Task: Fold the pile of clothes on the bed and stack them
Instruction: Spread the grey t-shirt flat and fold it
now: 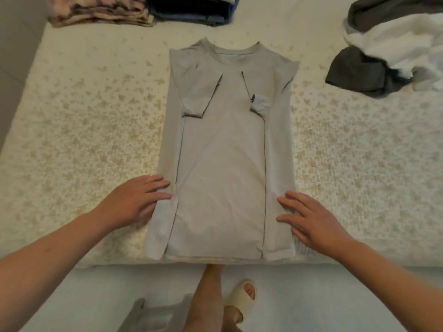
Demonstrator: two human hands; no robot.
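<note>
A light grey T-shirt (223,164) lies flat on the bed (84,121), collar pointing away from the person and hem at the bed's near edge. Both long sides of the T-shirt are folded inward, and each short sleeve is turned in over the chest, so the garment forms a tall narrow rectangle. The left hand (134,200) rests at the T-shirt's left edge, low down near the hem, fingers straight and spread, with the fingertips touching the folded-in strip and gripping nothing. The right hand (314,221) lies opposite it at the T-shirt's right edge, likewise flat and relaxed, its fingers on the folded strip of cloth and holding nothing. Beyond the T-shirt's collar, to the left, a folded pink patterned garment (100,10) sits on the bed, and just beside it, directly past the collar, stands a stack of folded dark blue clothes (191,8). Well apart to the right of the T-shirt's shoulders lies an unfolded heap of dark grey and white clothes (388,51). Below the T-shirt's hem, past the bed's edge, the person's bare leg (208,300) and a cream slide sandal (242,295) show on the pale floor (311,307), with a piece of grey cloth (153,317) lying left of the leg.
</note>
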